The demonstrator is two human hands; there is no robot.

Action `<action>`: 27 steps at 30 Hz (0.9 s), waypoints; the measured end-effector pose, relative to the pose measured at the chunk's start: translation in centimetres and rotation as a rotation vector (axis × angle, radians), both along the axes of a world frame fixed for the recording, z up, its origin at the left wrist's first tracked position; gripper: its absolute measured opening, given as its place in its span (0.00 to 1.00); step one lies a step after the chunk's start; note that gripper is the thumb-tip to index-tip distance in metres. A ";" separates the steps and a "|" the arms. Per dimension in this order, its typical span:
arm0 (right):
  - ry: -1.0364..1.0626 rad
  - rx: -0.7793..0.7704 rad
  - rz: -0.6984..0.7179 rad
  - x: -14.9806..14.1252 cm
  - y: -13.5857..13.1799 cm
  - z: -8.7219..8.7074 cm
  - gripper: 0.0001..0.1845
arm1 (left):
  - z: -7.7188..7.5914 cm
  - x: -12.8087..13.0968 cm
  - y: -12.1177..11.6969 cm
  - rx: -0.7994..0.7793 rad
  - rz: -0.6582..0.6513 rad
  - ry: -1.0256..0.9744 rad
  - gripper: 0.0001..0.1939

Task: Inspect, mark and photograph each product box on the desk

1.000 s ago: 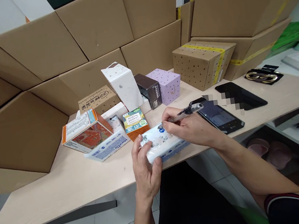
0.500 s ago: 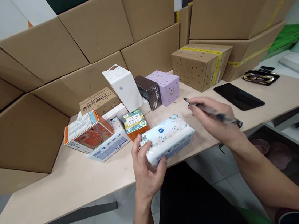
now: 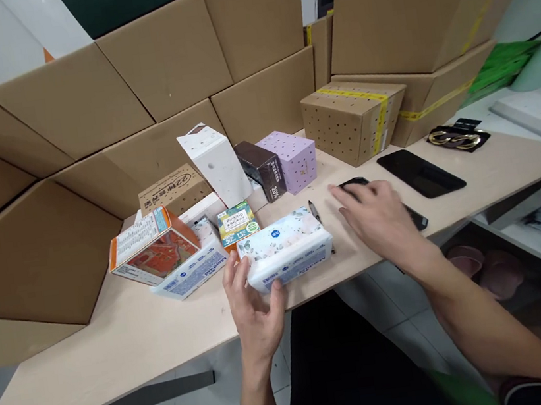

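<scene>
My left hand (image 3: 256,297) grips the left end of a soft tissue pack (image 3: 283,244) with a floral print, thumb on the near side and fingers over the far corner. A dark pen (image 3: 314,211) lies on the table just behind the pack's right end, partly hidden by it. To the right, my right hand (image 3: 377,218) is stretched out, slightly blurred and without the pen. Beneath it lies a flat black object (image 3: 417,218), mostly covered, so I cannot tell its kind or whether my fingers touch it.
Left of the pack are an orange-and-white box (image 3: 154,247) on another tissue pack (image 3: 194,272) and a Binking box (image 3: 237,223). Behind stand white (image 3: 216,166), dark brown (image 3: 263,170) and lilac (image 3: 295,163) boxes. A black phone (image 3: 421,173) lies right; cartons (image 3: 172,62) line the back.
My right hand has let go of the pen, which now lies by the tissue pack, and has moved over the flat black object. My left hand keeps its hold on the pack.
</scene>
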State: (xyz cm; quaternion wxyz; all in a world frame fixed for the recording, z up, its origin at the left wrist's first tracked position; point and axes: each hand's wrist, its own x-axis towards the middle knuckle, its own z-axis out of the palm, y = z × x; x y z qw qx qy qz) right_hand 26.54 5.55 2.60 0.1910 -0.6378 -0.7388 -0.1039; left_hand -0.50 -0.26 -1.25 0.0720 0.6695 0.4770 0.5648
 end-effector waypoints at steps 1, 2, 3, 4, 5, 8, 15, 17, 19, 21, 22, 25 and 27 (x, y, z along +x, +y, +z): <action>0.044 0.041 -0.080 0.8 -0.6 -0.4 0.30 | 0.0 -0.1 0.0 0.008 0.011 -0.008 0.33; 0.086 0.064 -0.152 1.7 -1.3 -0.8 0.35 | -0.1 -0.1 -0.1 0.020 0.023 -0.025 0.33; 0.124 0.066 -0.203 2.6 -1.9 -1.3 0.42 | -0.1 -0.1 -0.1 0.036 0.032 -0.048 0.32; 0.161 0.050 -0.223 3.3 -2.4 -1.9 0.47 | -0.1 -0.1 -0.1 0.056 0.037 -0.077 0.32; 0.192 0.025 -0.220 3.9 -2.8 -2.5 0.50 | -0.2 -0.1 -0.1 0.083 0.039 -0.110 0.31; 0.233 -0.016 -0.187 4.5 -3.1 -4.3 0.48 | -0.3 0.1 0.0 0.196 0.042 -0.190 0.28; 0.419 0.132 -0.238 3.1 -3.0 -5.5 0.44 | -1.1 0.4 -0.3 0.439 0.067 -0.277 0.16; 0.533 0.132 -0.223 2.7 -4.0 -5.1 0.47 | -1.6 0.8 -1.1 0.427 0.032 -0.295 0.15; 0.657 0.139 -0.230 2.1 -5.5 -4.6 0.48 | -2.1 1.8 -2.2 0.364 -0.044 -0.360 0.12; 0.772 0.173 -0.229 1.0 -7.3 -4.2 0.49 | -2.5 3.5 -3.5 0.234 -0.159 -0.487 0.10; 0.821 0.201 -0.211 0.3 -8.2 -4.2 0.50 | -2.6 4.5 -4.0 0.140 -0.223 -0.569 0.10; 0.923 0.258 -0.075 -2.1 -10.5 -4.2 0.50 | -1.7 7.6 -4.9 -0.180 -0.467 -0.790 0.14; 0.951 0.271 0.012 -3.6 -11.5 -4.3 0.48 | -0.4 9.3 -4.7 -0.372 -0.599 -0.949 0.19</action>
